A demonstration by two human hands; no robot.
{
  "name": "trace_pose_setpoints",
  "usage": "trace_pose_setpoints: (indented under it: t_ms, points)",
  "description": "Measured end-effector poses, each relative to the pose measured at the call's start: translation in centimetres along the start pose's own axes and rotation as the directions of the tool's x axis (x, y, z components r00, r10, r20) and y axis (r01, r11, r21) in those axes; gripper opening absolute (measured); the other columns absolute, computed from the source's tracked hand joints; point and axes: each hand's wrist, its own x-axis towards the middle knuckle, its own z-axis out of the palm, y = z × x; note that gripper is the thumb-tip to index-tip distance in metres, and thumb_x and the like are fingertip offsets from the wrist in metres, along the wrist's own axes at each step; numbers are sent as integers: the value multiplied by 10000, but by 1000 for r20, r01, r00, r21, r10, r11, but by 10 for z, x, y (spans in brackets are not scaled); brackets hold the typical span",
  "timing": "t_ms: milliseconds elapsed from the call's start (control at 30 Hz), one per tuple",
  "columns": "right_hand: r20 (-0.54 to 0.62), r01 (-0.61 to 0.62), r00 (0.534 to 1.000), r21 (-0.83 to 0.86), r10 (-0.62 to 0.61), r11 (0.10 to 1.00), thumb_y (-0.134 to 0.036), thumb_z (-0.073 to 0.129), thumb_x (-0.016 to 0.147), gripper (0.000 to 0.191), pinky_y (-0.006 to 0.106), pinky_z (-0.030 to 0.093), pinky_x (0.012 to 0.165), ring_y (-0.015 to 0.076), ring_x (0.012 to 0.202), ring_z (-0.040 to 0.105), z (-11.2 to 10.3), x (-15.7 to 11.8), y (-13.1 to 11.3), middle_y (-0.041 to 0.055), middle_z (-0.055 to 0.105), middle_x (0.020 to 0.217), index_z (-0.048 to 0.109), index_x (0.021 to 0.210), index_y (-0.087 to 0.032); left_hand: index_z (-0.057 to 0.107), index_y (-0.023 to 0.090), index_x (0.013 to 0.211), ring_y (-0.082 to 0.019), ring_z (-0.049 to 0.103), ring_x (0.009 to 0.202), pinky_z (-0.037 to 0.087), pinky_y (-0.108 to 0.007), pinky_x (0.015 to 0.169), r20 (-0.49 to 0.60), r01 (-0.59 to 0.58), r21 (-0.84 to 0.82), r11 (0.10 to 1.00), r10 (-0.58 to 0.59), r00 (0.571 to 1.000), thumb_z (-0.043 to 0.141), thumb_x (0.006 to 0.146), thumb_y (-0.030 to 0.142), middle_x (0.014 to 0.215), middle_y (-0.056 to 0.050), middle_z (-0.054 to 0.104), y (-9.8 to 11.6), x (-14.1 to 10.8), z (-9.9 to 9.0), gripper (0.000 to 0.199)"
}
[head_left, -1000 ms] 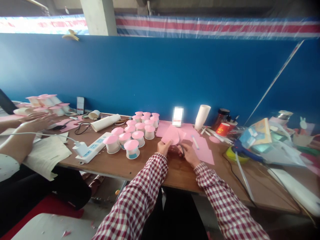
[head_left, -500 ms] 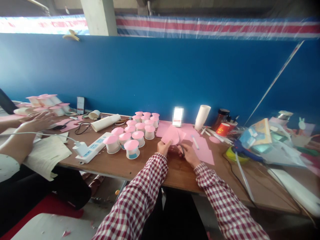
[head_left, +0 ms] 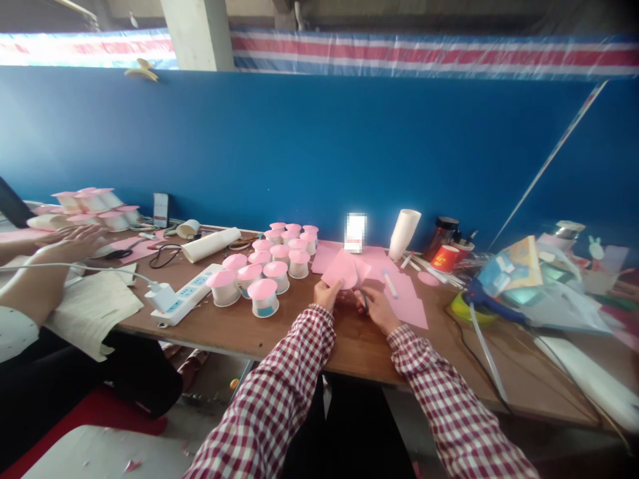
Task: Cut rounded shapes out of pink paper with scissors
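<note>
Paper (head_left: 341,271), pink and curved along one edge, was pinched in the grip of the left hand (head_left: 326,296) above the brown wooden bench (head_left: 360,349); the right hand (head_left: 378,309) grasped dark-handled scissors (head_left: 366,302) beside it, and white cups with round pink tops (head_left: 275,269) stood clustered leftward

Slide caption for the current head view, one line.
Left hand holding pink paper, right hand holding scissors, with pink-topped cups standing to the left on a brown table.

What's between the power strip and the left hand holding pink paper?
Cups with pink tops, then brown tabletop beside the left hand, in the head view.
</note>
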Motion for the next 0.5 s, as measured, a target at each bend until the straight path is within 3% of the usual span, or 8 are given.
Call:
trace_pose_setpoints:
  t_ms: [500]
  points:
    - [19,-34,999,53,33,998,-515,631,713,483,232,441,468,114,482,543,0,1,5,-7,587,581,656,997,-125,637,58,724,-100,516,410,406,-206,370,8,-34,36,999,33,999,767,580,323,493,-26,587,4,-4,0,329]
